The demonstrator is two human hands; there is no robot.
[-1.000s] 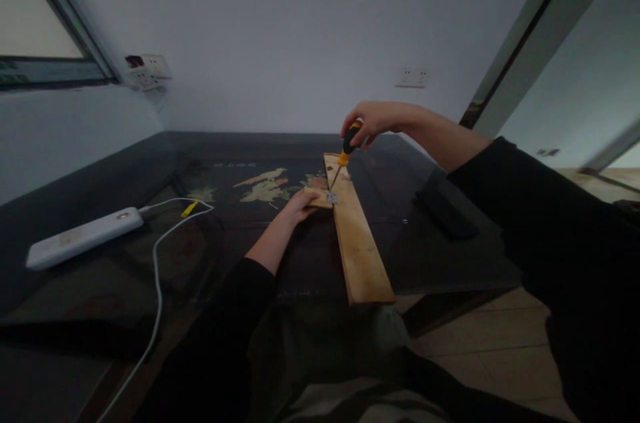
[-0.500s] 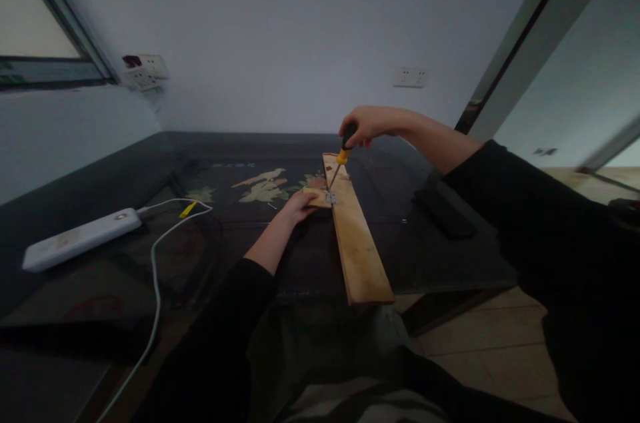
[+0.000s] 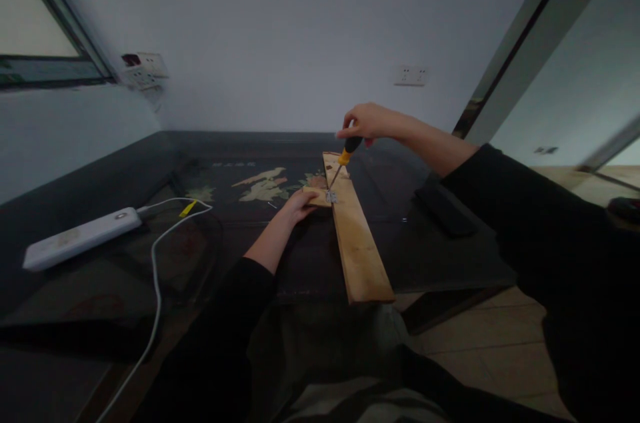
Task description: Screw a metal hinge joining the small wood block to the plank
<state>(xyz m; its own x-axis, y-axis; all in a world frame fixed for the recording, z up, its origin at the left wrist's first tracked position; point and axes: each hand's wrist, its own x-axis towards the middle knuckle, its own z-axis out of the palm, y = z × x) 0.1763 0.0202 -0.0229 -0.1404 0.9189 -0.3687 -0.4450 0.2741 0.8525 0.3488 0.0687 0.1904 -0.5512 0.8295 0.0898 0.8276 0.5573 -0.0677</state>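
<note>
My right hand (image 3: pixel 367 123) is closed around the black and yellow handle of a screwdriver (image 3: pixel 344 158), which slants down and left. Its tip meets a small metal hinge (image 3: pixel 331 196), which spans a short wooden block (image 3: pixel 316 198) and a long wooden board (image 3: pixel 359 243). With the thumb on top, my left hand (image 3: pixel 300 205) grips the short block against the board's left side. The board lies lengthwise on the dark table, its near end sticking out past the front edge. A screw head under the tip is too small to make out.
On the dark glossy table (image 3: pixel 310 270), a screw (image 3: pixel 272 204) lies left of my left hand. A white power strip (image 3: pixel 83 238) with a cable (image 3: pixel 157 270) and yellow tag (image 3: pixel 188 208) is at left. A dark flat object (image 3: pixel 445 212) lies at right. The wall (image 3: pixel 280 36) stands behind.
The fingers of my right hand have shifted round the screwdriver handle and loosened slightly at the top. The tip stays at the hinge. My left hand, the block and the board have kept their places.
</note>
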